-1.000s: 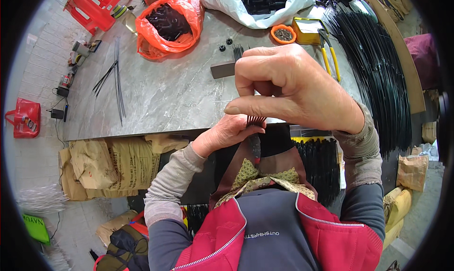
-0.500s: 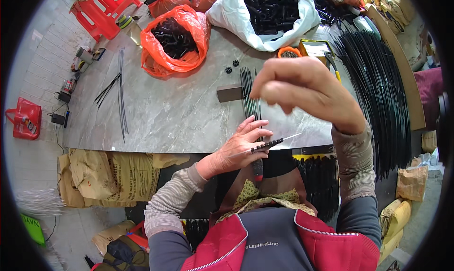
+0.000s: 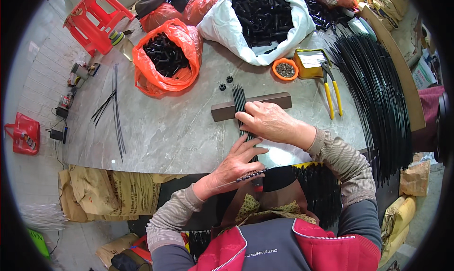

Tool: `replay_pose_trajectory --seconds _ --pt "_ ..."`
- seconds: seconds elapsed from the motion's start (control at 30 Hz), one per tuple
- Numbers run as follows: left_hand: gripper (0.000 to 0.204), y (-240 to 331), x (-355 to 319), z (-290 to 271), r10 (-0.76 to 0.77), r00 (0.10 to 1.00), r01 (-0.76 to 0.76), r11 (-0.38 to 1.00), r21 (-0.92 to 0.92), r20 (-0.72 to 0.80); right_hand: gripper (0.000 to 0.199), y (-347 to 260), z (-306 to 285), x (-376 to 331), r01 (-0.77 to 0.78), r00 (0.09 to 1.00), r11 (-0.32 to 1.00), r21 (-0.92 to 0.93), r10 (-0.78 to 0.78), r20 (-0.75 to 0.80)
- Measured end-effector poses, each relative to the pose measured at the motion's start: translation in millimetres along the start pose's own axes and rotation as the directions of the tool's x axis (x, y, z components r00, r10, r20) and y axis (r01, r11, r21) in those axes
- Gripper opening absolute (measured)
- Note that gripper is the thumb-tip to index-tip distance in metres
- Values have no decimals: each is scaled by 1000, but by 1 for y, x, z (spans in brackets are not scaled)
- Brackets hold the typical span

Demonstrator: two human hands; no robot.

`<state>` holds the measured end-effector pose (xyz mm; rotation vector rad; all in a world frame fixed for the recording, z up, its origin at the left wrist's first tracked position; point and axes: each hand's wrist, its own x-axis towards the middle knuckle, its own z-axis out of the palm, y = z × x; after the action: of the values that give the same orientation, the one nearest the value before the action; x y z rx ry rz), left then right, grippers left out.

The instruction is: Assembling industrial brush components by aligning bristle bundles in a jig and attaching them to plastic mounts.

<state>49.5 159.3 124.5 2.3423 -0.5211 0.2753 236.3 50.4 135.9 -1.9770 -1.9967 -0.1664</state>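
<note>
A narrow bundle of thin black rods runs from the table's front edge up across a brown bar. My right hand is closed over the bundle just below the bar, thumb and fingers pinching at the rods. Nearer to me, my left hand lies over the same bundle with its fingers stretched and apart; its thumb is hard to make out. Along the lower side of that hand sits a thin wire with small black pieces on it. Two small black toothed rings rest beyond the bundle's far end.
An orange bag and a white sack, both with black parts, stand at the back. Yellow-handled pliers lean on a yellow tin beside an orange bowl. A long pile of black rods fills the right side.
My right hand has come down from above the table onto the rods and the bar. My left hand stays on the bundle, and the whole view has shifted slightly.
</note>
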Motion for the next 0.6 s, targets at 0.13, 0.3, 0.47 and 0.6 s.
replay_pose_trajectory --seconds 0.13,0.3,0.47,0.6 --pt "13 0 0 -1 7 1000 -7 1000 -15 -2 22 4 -2 0 12 998 1000 5 -12 -58" --pt "14 -3 -1 -1 5 1000 -5 1000 18 25 22 13 -10 3 -70 993 986 150 83 -82" --pt "14 -4 -2 0 2 1000 -2 1000 19 20 26 35 -14 -1 -143 970 986 81 156 -187" --pt "14 -7 -2 3 8 1000 -8 1000 1 5 32 50 -6 -8 -115 968 941 318 178 -179"
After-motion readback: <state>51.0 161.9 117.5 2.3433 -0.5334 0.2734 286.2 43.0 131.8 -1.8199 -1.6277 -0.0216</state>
